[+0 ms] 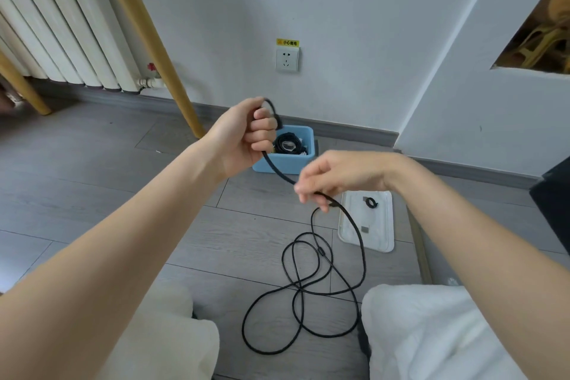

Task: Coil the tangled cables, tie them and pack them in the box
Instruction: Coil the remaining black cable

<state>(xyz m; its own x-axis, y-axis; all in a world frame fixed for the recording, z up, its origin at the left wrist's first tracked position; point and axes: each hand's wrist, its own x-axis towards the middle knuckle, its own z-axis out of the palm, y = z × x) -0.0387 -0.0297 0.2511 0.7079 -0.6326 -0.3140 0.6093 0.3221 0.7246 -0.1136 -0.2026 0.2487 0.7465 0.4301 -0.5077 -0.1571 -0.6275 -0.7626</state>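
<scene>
A long black cable (308, 293) lies in loose tangled loops on the grey floor between my knees. My left hand (246, 136) grips its upper end in a fist, with a short loop and plug sticking out above the fingers. My right hand (333, 179) pinches the same cable lower down, a short stretch away. Behind my left hand stands the blue box (290, 160), holding a coiled black cable (287, 143). A white lid (370, 225) lies on the floor to the right, with a small black strap (371, 203) on it.
A wall socket (287, 59) sits above the box. Wooden furniture legs (172, 77) and a radiator (61, 25) stand at the left. A dark object (552, 194) is at the right edge. My legs in white trousers (431, 333) flank the cable.
</scene>
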